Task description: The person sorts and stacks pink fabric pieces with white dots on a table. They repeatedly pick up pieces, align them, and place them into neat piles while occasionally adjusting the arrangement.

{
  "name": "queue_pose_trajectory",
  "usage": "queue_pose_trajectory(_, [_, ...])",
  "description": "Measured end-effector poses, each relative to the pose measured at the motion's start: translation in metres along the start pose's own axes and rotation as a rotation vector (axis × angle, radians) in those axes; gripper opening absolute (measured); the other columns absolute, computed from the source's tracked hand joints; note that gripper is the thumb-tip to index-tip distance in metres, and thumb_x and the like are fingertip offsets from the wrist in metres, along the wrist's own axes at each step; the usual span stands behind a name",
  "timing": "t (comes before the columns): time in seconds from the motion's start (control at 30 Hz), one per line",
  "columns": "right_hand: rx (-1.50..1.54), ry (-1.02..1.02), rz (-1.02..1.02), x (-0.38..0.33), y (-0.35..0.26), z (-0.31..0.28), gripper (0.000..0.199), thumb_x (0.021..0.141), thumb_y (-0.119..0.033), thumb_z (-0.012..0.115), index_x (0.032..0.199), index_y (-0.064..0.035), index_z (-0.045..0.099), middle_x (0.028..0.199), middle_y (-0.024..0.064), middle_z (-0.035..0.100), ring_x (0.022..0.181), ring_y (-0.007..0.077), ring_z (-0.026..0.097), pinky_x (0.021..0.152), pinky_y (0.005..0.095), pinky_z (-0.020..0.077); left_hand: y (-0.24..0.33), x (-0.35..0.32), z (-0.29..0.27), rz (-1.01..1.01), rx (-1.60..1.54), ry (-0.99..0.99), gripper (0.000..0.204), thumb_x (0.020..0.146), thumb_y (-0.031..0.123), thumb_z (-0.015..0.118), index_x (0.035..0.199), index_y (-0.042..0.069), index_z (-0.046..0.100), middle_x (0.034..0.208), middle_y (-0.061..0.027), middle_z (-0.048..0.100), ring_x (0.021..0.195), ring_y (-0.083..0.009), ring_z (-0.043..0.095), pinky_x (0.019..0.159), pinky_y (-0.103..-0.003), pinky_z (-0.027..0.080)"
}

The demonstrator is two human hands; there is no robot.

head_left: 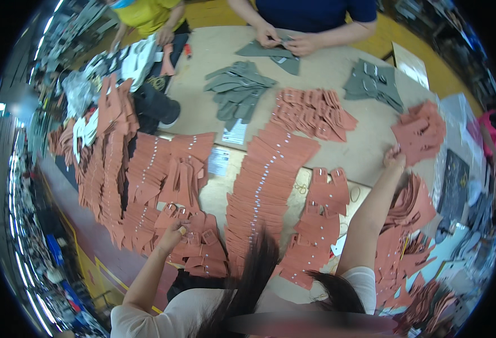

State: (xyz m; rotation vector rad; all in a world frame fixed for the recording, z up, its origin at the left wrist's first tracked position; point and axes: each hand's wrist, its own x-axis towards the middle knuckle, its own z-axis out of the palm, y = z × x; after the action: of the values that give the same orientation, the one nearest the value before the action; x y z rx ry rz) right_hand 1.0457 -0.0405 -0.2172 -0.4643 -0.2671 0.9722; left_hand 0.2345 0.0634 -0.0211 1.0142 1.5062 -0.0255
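Observation:
My left hand (173, 234) is closed at the near edge of a pile of terracotta leather-like pieces with metal buckles (207, 239), its fingers gripping one of them. Far out to the right, my right hand (394, 157) pinches the lower left corner of a loose bunch of flat terracotta pieces with cut slots (419, 132). Between my arms runs a long overlapping row of terracotta pieces (265, 186) with small white marks. Right of that row lies a shorter row of buckled pieces (318, 225).
Across the table (197, 50), a person in dark blue (315, 17) handles grey-green pieces (270, 53). Another person in yellow (149, 17) stands at the far left. Grey-green bundles (239, 87) and a buckled terracotta pile (313, 112) lie mid-table. A black roll-like object (157, 107) stands left.

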Motion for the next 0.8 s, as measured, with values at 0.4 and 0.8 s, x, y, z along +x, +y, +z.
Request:
queue_pose_trajectory(0.4, [-0.782, 0.495, 0.114, -0.127, 0.171, 0.234, 0.016, 0.092, -0.020, 0.058, 0.098, -0.0055, 0.058, 0.090, 0.0057, 0.063, 0.071, 0.0157, 0.059, 0.064, 0.0290, 0.0483, -0.037, 0.010, -0.017, 0.347, 0.345, 0.186, 0.034, 0.087, 0.017, 0.062, 0.118, 0.004, 0.055, 0.114, -0.0153, 0.057, 0.095, -0.0269, 0.062, 0.078, -0.036, 0.049])
queue_pose_trajectory(0.8, [-2.339, -0.181, -0.118, -0.233, 0.358, 0.374, 0.042, 0.086, -0.034, 0.060, 0.123, -0.0135, 0.057, 0.145, 0.0126, 0.038, 0.139, 0.0345, 0.025, 0.111, 0.0581, 0.0131, -0.100, -0.002, 0.016, 0.563, 0.966, 0.229, 0.088, 0.077, 0.068, 0.055, 0.148, 0.024, 0.028, 0.155, -0.0219, 0.000, 0.142, -0.0436, -0.002, 0.111, -0.061, 0.003])
